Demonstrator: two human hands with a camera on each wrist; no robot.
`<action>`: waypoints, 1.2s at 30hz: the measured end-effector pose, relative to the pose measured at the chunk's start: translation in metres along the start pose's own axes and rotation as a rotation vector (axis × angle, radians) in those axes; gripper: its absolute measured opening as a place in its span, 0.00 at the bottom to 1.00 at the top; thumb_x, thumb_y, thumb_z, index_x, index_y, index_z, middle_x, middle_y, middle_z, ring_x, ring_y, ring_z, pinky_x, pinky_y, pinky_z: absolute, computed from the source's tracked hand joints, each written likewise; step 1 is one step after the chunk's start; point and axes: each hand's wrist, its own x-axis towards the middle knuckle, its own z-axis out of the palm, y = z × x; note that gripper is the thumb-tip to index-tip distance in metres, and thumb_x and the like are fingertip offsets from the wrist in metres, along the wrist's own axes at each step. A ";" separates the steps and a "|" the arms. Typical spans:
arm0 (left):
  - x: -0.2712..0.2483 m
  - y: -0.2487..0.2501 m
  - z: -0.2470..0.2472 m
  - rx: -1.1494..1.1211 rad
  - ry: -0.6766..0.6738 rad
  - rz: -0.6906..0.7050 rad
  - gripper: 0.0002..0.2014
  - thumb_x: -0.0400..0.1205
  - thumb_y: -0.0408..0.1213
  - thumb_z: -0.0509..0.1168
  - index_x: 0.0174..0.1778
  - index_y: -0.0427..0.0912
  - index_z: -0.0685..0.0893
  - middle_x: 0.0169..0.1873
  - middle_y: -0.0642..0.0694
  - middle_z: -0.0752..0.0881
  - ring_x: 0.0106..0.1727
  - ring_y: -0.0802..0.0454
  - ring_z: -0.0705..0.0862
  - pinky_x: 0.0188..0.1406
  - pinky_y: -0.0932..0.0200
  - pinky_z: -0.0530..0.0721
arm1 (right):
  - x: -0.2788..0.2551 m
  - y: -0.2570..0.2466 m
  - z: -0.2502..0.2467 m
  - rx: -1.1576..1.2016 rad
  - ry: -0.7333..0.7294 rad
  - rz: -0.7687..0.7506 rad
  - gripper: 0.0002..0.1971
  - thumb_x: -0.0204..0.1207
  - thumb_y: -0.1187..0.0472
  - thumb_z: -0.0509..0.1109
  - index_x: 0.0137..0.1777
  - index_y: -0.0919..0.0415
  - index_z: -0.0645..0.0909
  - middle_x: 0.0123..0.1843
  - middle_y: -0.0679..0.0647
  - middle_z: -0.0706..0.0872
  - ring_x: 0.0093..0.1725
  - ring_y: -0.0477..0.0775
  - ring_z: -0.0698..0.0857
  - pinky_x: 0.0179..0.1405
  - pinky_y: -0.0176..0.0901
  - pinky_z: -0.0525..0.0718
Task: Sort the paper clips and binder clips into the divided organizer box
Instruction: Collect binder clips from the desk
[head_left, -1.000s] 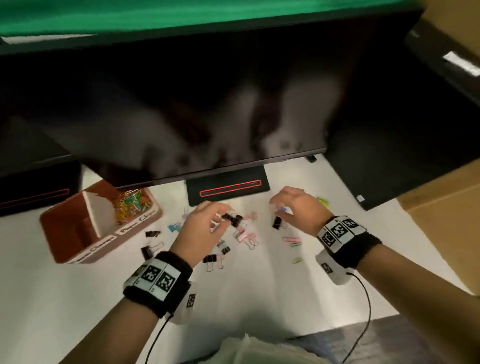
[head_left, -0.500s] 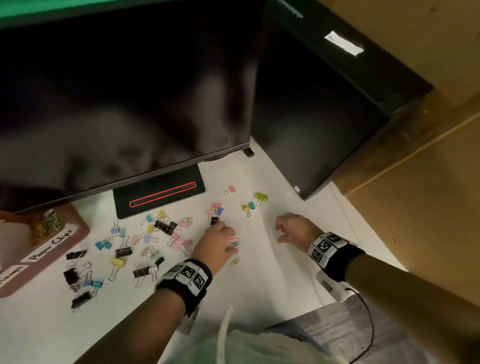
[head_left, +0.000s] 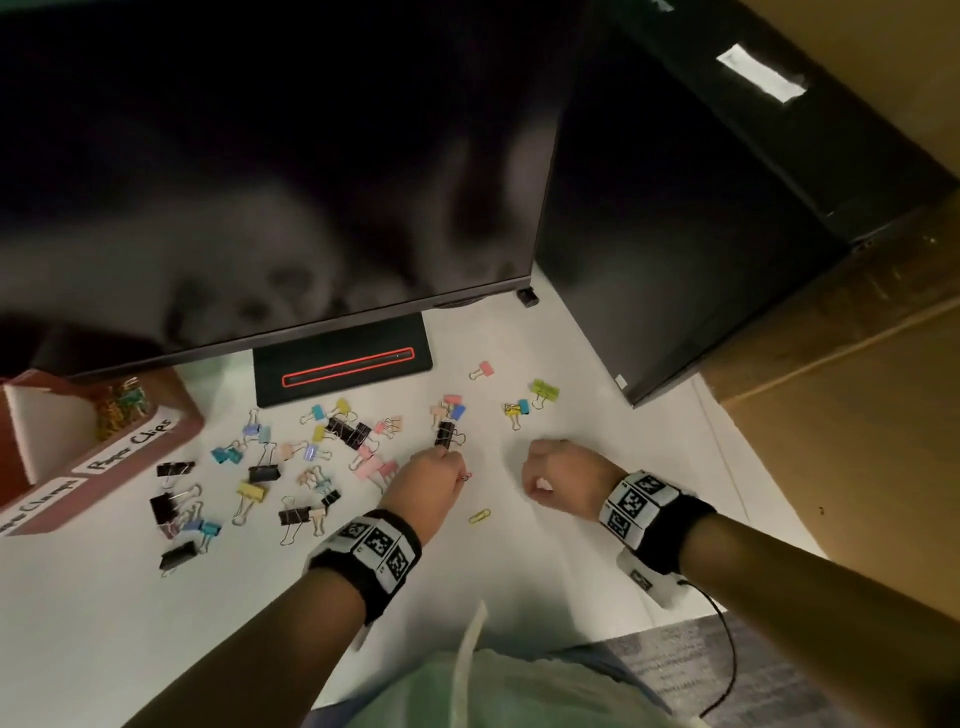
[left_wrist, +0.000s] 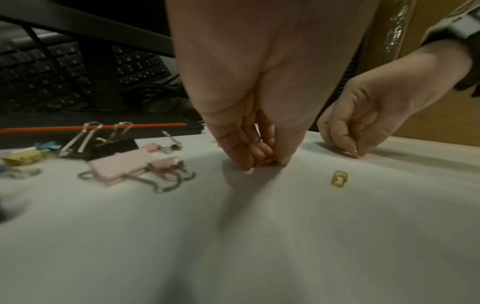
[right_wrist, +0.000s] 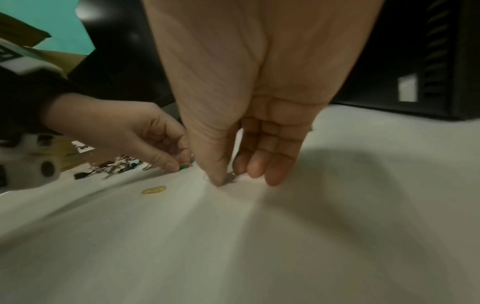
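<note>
My left hand (head_left: 457, 474) is down on the white table and pinches a pink and a green paper clip (right_wrist: 185, 166) between thumb and fingertips (left_wrist: 249, 162). About a hand's width to its right, my right hand (head_left: 535, 483) has its fingers curled, and thumb and forefinger pinch a small grey clip (right_wrist: 230, 177) on the table. A yellow paper clip (head_left: 479, 516) lies loose between the hands. Coloured and black binder clips (head_left: 322, 457) are strewn left of my left hand. The brown organizer box (head_left: 130, 449) stands at the far left with coloured paper clips (head_left: 122, 408) in one compartment.
A big dark monitor (head_left: 260, 182) overhangs the back of the table on its black stand base (head_left: 343, 364). A black computer tower (head_left: 675, 234) stands at the back right, with cardboard (head_left: 857, 389) beyond it. A keyboard (left_wrist: 39, 78) lies behind the stand.
The view has swung right. My left hand has left the binder clip pile and come right onto the paper clips. My right hand has dropped onto the table further right.
</note>
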 end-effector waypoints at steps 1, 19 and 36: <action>-0.003 -0.005 -0.003 0.014 0.004 0.001 0.09 0.82 0.35 0.60 0.53 0.38 0.83 0.52 0.42 0.83 0.52 0.45 0.83 0.55 0.52 0.82 | 0.003 -0.006 0.002 -0.001 -0.001 -0.062 0.08 0.77 0.59 0.67 0.51 0.57 0.85 0.60 0.53 0.80 0.56 0.54 0.82 0.57 0.42 0.79; -0.059 -0.074 -0.041 -0.120 0.327 -0.125 0.04 0.78 0.36 0.67 0.42 0.42 0.86 0.68 0.41 0.76 0.67 0.39 0.74 0.64 0.42 0.78 | 0.042 -0.051 0.021 -0.006 -0.035 -0.104 0.11 0.80 0.60 0.63 0.60 0.57 0.81 0.55 0.54 0.86 0.57 0.55 0.81 0.59 0.43 0.79; -0.067 -0.110 -0.054 -0.183 0.102 -0.112 0.03 0.81 0.41 0.63 0.43 0.49 0.82 0.80 0.48 0.61 0.82 0.45 0.51 0.79 0.41 0.58 | 0.037 -0.068 0.037 0.030 0.034 -0.108 0.08 0.79 0.61 0.66 0.53 0.60 0.85 0.56 0.54 0.83 0.56 0.52 0.81 0.58 0.40 0.78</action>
